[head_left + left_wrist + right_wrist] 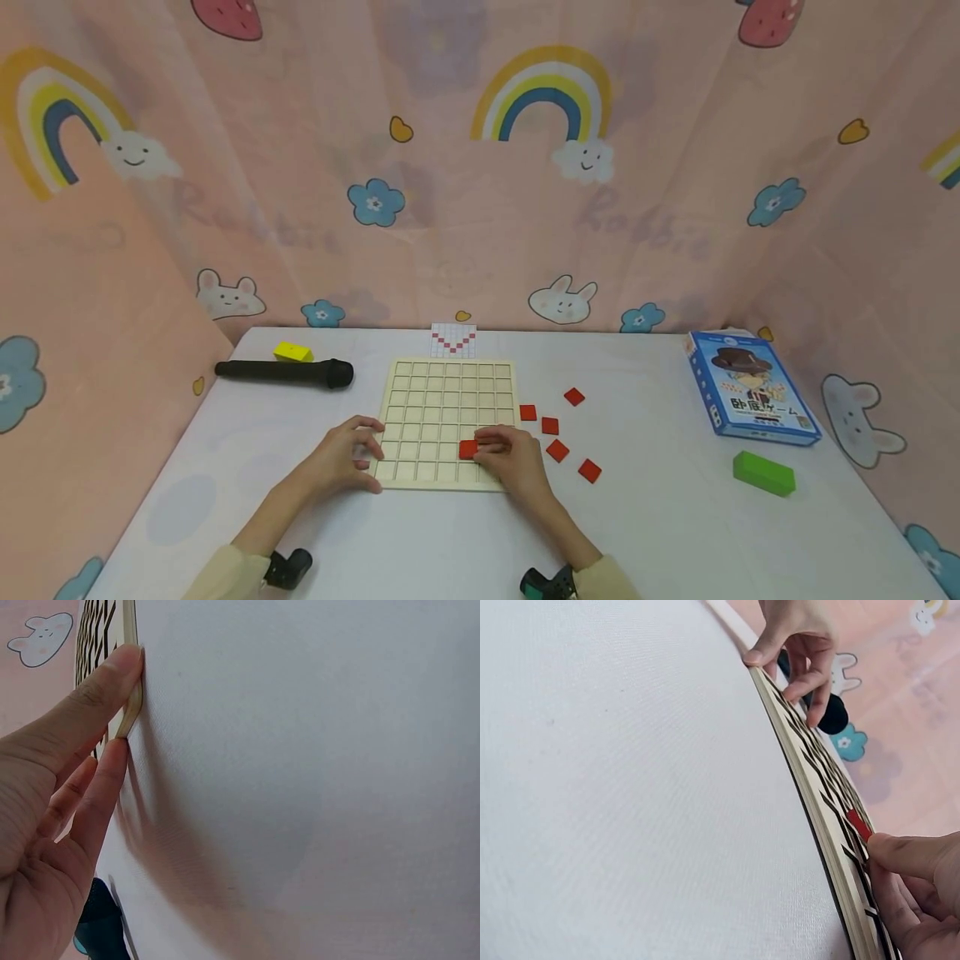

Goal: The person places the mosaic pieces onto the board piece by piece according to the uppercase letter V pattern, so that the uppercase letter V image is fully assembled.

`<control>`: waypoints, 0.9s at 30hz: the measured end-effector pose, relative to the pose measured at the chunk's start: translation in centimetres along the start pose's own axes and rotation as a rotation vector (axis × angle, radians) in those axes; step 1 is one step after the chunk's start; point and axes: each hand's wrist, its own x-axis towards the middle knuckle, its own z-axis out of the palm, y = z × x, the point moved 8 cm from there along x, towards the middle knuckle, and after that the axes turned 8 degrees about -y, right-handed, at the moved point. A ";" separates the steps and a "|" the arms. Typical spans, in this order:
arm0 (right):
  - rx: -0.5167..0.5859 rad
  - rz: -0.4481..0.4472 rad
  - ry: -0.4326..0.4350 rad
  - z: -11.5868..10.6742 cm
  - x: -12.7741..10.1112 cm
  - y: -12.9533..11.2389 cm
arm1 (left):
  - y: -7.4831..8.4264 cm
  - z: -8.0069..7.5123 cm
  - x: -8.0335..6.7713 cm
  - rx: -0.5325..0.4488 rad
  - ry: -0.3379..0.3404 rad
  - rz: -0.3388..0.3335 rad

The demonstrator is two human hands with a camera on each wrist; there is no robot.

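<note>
A cream grid board [448,392] with raised square cells lies on the white table. My left hand [347,457] holds its left side; in the left wrist view the thumb [124,660] and a fingertip meet the edge near a corner. A red square tile [468,450] lies over cells toward the board's near right part, pinched by my right hand [513,462]. The right wrist view shows the tile [859,824] at the thumb tip, partly hidden by the fingers. Several loose red tiles [557,451] lie right of the board.
Behind the board is a small card [453,341] with a red V-shaped grid pattern. At left lie a black microphone [285,372] and a yellow block [293,352]. At right are a blue game box [752,387] and a green block [763,474]. A printed curtain [450,250] surrounds the table.
</note>
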 end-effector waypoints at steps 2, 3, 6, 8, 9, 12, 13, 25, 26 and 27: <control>0.010 -0.006 -0.002 0.3 0.1 -0.2 | 0.0 0.0 0.0 0.005 0.004 -0.009; 0.017 -0.011 -0.005 0.5 0.1 -0.2 | -0.1 0.0 0.0 0.005 0.006 -0.012; 0.031 -0.011 -0.018 0.9 0.3 -0.3 | -0.1 0.0 -0.1 0.007 0.009 -0.016; 0.045 0.011 -0.031 1.2 0.4 -0.2 | 0.0 0.0 -0.1 0.004 0.008 -0.013; 0.051 0.016 -0.037 1.4 0.4 -0.3 | 0.0 0.0 -0.1 0.002 0.007 -0.012; 0.058 0.021 -0.053 1.7 0.6 -0.4 | 0.0 0.0 -0.1 -0.005 0.006 -0.009; 0.061 0.019 -0.056 1.8 0.6 -0.5 | 0.0 0.0 -0.1 -0.006 0.007 -0.011; 0.079 -0.007 -0.065 2.4 1.0 -0.8 | 0.0 0.0 0.0 0.005 0.009 0.003; 0.085 -0.008 -0.066 2.3 1.0 -0.8 | 0.0 0.0 0.0 0.005 0.009 0.004; 0.085 -0.004 -0.067 2.3 1.0 -0.8 | 0.0 0.0 0.0 0.005 0.009 0.005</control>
